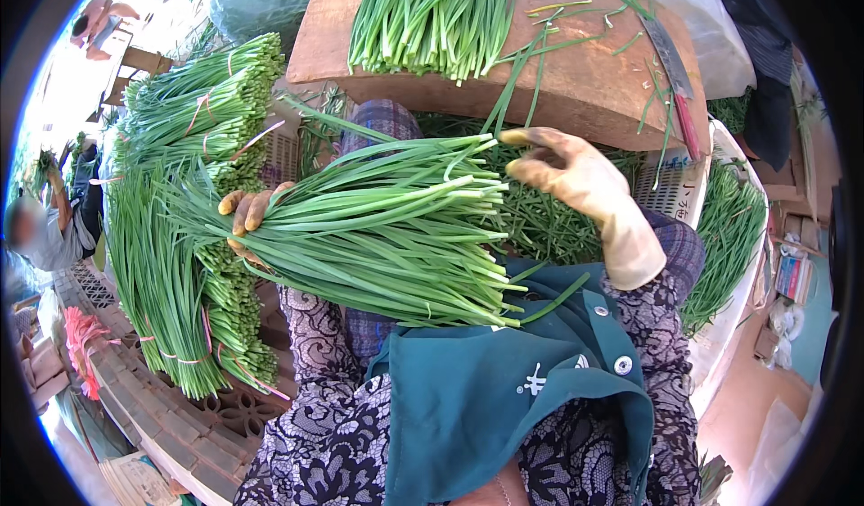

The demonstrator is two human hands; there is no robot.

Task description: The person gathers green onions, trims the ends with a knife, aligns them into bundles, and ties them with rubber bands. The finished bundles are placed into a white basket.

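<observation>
A large loose bunch of green garlic chives (391,229) lies across the lap, its pale cut ends pointing right. My left hand (251,219), in a stained glove, is closed around the leafy part of the bunch. My right hand (574,182), in a pale rubber glove, is just right of the cut ends, thumb and fingers apart, with nothing seen in it. Beyond, another pile of chives (435,20) rests on a wooden board (580,53). A knife with a red handle (687,128) lies at the board's right edge, beside loose stalks.
Tied chive bundles (196,128) are stacked at the left. Trimmings (547,222) fill a container under the board. A white basket (749,175) of chives stands at the right. Pink ties (84,344) hang at the lower left. Another person (54,229) is at the far left.
</observation>
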